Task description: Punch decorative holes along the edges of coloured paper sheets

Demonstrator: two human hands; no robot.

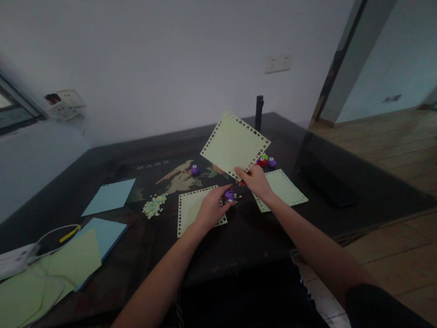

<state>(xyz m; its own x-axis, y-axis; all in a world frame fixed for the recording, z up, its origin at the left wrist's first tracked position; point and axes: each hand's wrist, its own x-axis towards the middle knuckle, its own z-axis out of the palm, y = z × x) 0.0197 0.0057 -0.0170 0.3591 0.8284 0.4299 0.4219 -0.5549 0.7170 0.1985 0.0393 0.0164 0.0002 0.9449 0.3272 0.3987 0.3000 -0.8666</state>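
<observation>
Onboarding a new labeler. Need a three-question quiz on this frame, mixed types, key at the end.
1. Multiple choice: what does the right hand hold?
a) a cable
b) a sheet with holes along its edges
c) a pair of scissors

2. True or false: the pile of paper bits lies to the left of both hands.

3. Fill in the colour: the left hand has its thumb and a finger on either side of a small ____ object.

Key: 1 b; 2 true; 3 purple.

The raised sheet [234, 144] seemingly hides the foot of a black post [259, 112]; tabletop lettering [153, 164] is blurred.
</observation>
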